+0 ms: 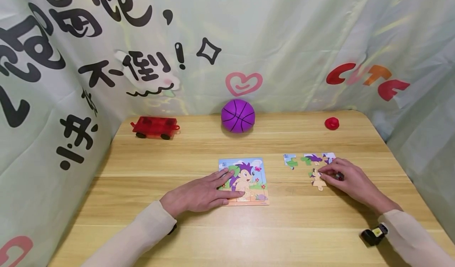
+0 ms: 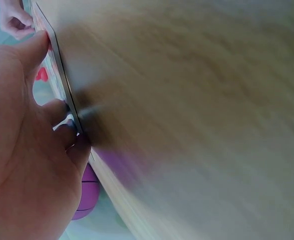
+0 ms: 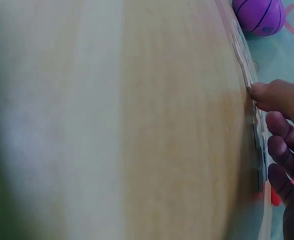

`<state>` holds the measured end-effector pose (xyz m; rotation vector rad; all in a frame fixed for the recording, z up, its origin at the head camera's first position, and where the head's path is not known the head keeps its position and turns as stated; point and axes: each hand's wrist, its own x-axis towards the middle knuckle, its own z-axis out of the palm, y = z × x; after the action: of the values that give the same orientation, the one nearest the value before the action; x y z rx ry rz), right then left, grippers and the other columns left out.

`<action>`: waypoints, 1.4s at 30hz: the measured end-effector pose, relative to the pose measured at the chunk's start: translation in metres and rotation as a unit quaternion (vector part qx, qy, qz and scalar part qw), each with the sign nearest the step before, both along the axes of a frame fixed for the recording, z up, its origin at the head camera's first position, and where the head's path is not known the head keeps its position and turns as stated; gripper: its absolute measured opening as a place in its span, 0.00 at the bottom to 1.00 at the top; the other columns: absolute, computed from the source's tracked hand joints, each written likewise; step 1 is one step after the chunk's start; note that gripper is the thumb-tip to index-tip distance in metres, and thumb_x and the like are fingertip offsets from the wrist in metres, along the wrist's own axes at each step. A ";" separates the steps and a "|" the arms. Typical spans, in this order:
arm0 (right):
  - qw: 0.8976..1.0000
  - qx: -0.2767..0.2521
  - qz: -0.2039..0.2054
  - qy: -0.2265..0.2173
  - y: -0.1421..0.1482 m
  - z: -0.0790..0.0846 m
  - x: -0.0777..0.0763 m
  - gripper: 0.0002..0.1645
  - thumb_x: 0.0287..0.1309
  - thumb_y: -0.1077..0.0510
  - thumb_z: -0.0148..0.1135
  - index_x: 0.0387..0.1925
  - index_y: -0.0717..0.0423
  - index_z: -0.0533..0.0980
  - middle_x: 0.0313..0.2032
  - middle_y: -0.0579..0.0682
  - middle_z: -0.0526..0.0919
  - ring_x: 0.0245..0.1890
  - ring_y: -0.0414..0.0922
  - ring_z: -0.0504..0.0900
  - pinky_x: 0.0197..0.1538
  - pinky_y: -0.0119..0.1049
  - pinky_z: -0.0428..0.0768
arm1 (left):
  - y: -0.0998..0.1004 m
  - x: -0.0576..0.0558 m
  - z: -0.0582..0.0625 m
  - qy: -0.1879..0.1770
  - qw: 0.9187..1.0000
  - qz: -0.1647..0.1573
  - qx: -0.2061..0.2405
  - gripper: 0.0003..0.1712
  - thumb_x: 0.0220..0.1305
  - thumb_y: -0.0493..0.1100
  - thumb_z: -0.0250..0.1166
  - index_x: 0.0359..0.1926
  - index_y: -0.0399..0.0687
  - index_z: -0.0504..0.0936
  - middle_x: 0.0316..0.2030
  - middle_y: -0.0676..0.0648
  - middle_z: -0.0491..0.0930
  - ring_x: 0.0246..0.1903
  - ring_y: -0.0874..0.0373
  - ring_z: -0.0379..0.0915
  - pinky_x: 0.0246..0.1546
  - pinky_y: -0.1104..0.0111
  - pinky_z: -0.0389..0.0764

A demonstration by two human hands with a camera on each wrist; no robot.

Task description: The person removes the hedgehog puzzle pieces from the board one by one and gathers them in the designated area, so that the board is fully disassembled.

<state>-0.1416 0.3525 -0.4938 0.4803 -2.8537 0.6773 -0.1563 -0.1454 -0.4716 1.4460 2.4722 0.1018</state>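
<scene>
A square hedgehog jigsaw puzzle (image 1: pixel 259 180) lies flat in the middle of the table. My left hand (image 1: pixel 202 192) rests on its left part, fingers stretched across the picture and thumb along the lower area. In the left wrist view, the puzzle's thin edge (image 2: pixel 64 75) shows beside that thumb. To the right, my right hand (image 1: pixel 350 180) pinches a beige puzzle piece (image 1: pixel 318 183) at its upper right with thumb and forefinger. The right wrist view has the thumb tip (image 3: pixel 257 91) right at the edge of the flat pieces; the remaining fingers curl loosely above.
Behind the right hand lie more loose pieces: a blue-green one (image 1: pixel 290 161), a purple one (image 1: pixel 313 158) and a blue-purple one (image 1: pixel 329 157). Along the back stand a red toy wagon (image 1: pixel 155 127), a purple ball (image 1: pixel 238 116) and a small red object (image 1: pixel 332 123). Printed cloth (image 1: pixel 291 42) hangs behind.
</scene>
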 end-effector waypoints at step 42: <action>1.000 -0.021 -0.014 -0.018 0.004 0.009 -0.002 0.13 0.60 0.58 0.82 0.46 0.50 0.90 0.38 0.41 0.83 0.37 0.35 0.75 0.41 0.23 0.74 | -0.001 -0.001 -0.001 0.002 1.000 -0.003 0.004 0.29 0.89 0.58 0.47 0.84 0.80 0.62 0.89 0.41 0.45 0.88 0.41 0.41 0.87 0.52 0.55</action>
<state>-0.1432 0.3563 -0.4853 0.4250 -2.8676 0.7458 -0.1570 -0.1462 -0.4721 1.4585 2.4734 0.1078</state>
